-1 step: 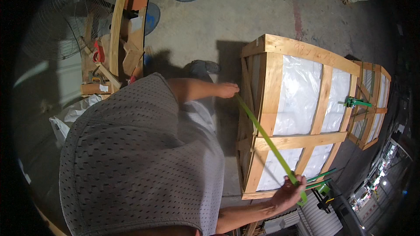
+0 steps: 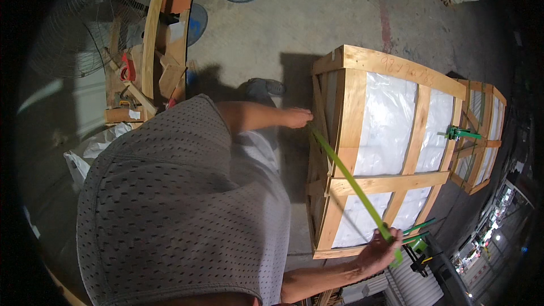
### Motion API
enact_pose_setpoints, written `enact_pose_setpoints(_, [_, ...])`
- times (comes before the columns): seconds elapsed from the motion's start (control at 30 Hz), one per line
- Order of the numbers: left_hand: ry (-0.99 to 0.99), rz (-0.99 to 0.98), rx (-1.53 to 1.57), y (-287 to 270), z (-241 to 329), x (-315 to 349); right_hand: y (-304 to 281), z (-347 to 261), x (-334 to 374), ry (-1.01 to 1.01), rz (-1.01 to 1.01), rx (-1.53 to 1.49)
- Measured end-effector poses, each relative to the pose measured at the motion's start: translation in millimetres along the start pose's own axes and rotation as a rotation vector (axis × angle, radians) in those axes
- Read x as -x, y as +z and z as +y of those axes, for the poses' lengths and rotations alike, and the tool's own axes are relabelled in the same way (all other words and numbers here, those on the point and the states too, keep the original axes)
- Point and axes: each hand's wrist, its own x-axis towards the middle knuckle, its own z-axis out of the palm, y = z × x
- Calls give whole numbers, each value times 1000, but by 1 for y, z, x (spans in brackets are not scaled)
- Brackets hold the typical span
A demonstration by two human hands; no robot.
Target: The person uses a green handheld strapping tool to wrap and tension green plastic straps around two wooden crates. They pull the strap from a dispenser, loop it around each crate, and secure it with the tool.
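Observation:
A flat green packing strap (image 2: 354, 187) stretches diagonally between my two hands, across the near side of a wooden crate (image 2: 416, 130). My left hand (image 2: 298, 117) is closed on the strap's upper end, beside the crate's left edge. My right hand (image 2: 379, 253) grips the strap near the crate's lower corner, and a short folded piece hangs past its fingers. Between the crate's light wood slats shows white plastic wrapping (image 2: 385, 122). The strap casts a thin shadow on it. Handwritten marks run along the upper board.
Behind stands a second wooden crate (image 2: 486, 130), with a green tool (image 2: 462, 132) at the gap. Left are a wire fan (image 2: 85, 28) and a wooden rack holding a red tool (image 2: 127, 69). White ribbed material (image 2: 419, 283) lies near my right hand, beside a black-and-green tool (image 2: 419, 262).
Both hands have shifted slightly to the right with the strap between them, my right hand a little more. The crate has not moved.

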Motion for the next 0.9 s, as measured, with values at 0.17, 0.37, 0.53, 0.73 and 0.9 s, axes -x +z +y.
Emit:
enact_pose_setpoints(0.17, [-19,88,143,-23,49,-19,-4,-48,-55,-190,-46,194])
enact_pose_setpoints(0.37, [-41,31,139,-42,88,-40,-3,-86,-133,-129,-300,-159])
enact_pose_setpoints(0.53, [-156,103,217,-33,99,-45,-5,-88,-177,-170,-241,-179])
enact_pose_setpoints(0.73, [-202,265,101,-26,48,-11,-9,-92,-222,-135,-324,-166])
enact_pose_setpoints(0.9, [-443,-100,-220,-60,-89,64,-11,-88,-262,-138,-396,-123])
